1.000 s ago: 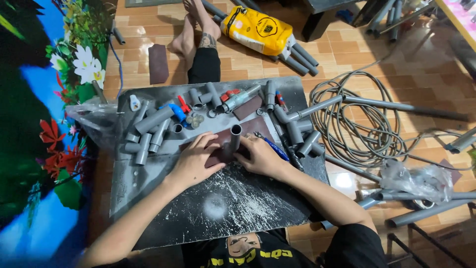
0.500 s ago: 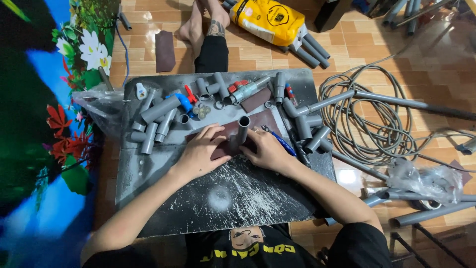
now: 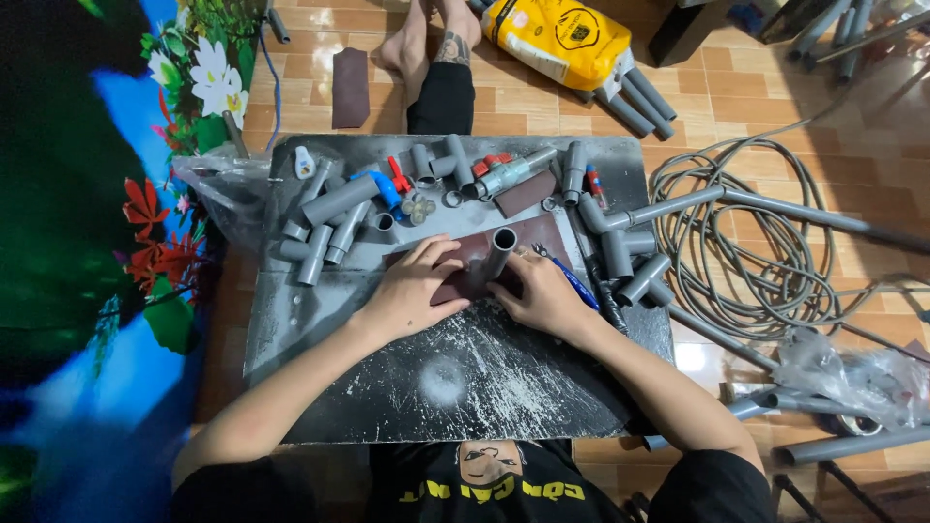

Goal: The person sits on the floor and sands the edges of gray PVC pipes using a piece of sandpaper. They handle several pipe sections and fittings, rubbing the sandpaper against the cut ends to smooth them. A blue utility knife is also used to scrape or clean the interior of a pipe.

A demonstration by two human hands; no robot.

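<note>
- Both hands, left hand (image 3: pixel 412 291) and right hand (image 3: pixel 544 295), grip a short grey plastic pipe (image 3: pixel 492 257).
- It rests on brown sandpaper (image 3: pixel 465 254) on the scratched dark metal bench (image 3: pixel 465 378).
- Loose grey pipe fittings (image 3: pixel 334 218) lie behind.

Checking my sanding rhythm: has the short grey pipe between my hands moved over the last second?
Cannot tell: the grey pipe sits on the brown sandpaper sheet as before; only the camera view shifted.

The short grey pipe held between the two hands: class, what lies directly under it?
Under the short grey pipe lies a reddish-brown abrasive sheet on the dark board. The left hand and right hand cover much of the sheet, so where the pipe's lower end rests is hidden.
</note>
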